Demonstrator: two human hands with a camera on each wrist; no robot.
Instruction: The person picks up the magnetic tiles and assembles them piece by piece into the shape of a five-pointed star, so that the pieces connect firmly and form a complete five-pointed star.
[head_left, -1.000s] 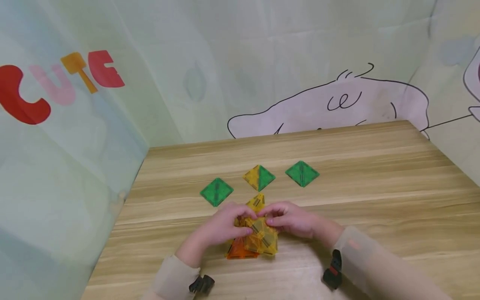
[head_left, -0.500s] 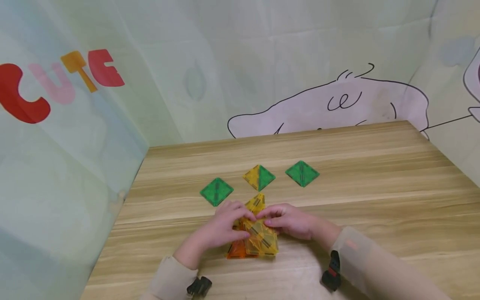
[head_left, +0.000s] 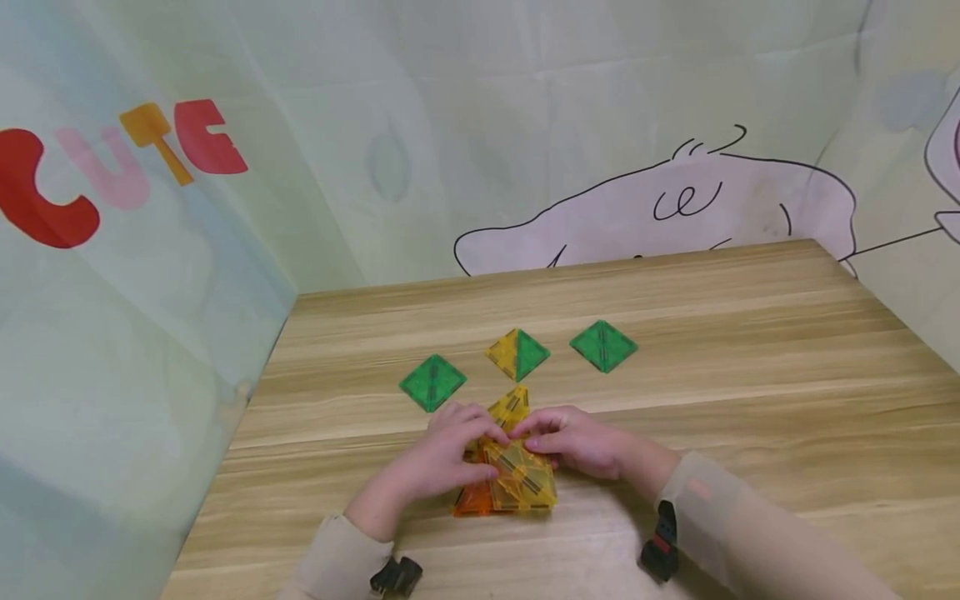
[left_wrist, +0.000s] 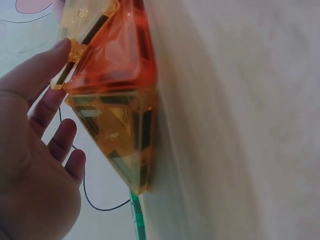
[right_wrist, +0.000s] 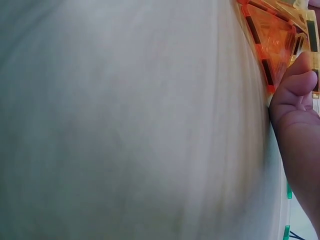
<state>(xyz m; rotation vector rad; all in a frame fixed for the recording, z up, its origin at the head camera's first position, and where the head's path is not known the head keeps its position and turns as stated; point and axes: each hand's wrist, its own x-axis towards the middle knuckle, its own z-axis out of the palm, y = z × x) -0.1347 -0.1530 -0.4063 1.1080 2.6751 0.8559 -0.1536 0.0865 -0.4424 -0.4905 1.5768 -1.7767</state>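
A low structure of yellow (head_left: 528, 483) and orange (head_left: 474, 498) see-through magnetic tiles stands on the table before me. My left hand (head_left: 450, 454) is at its left side, thumb on the yellow face and fingers curved over the top. In the left wrist view, the thumb of that hand (left_wrist: 35, 150) meets the edge of a yellow tile (left_wrist: 90, 17) beside an orange tile (left_wrist: 117, 55). From the right, my right hand (head_left: 577, 440) pinches the structure's upper yellow edge between thumb and forefinger. Both hands' fingertips nearly meet there. Fingers hide part of the top.
Behind the structure lie a green diamond of two tiles (head_left: 432, 383), a yellow and green diamond (head_left: 519, 355) and another green diamond (head_left: 603, 346). The wooden table (head_left: 750, 350) backs onto a printed cloth (head_left: 570, 100).
My left hand's fingers have shifted slightly over the top, and its thumb has slid a little left and down. The right hand has edged slightly left. The loose diamonds stay put.
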